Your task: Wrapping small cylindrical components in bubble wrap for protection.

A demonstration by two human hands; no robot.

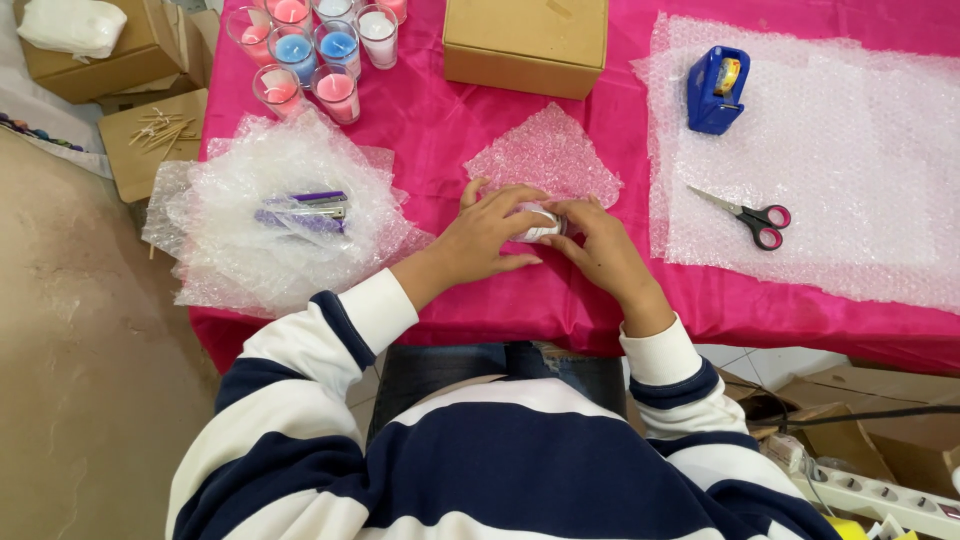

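Both my hands close around a small bubble-wrapped object, whitish, on the pink tablecloth near the table's front edge. My left hand covers its left side with fingers spread over the top. My right hand presses against its right side. A small square of bubble wrap lies just beyond my fingers. What is inside the wrap is hidden.
Several glass candles in pink, blue and white stand at the back left. A stapler lies on crumpled bubble wrap. A cardboard box, a blue tape dispenser and scissors on a large bubble sheet lie to the right.
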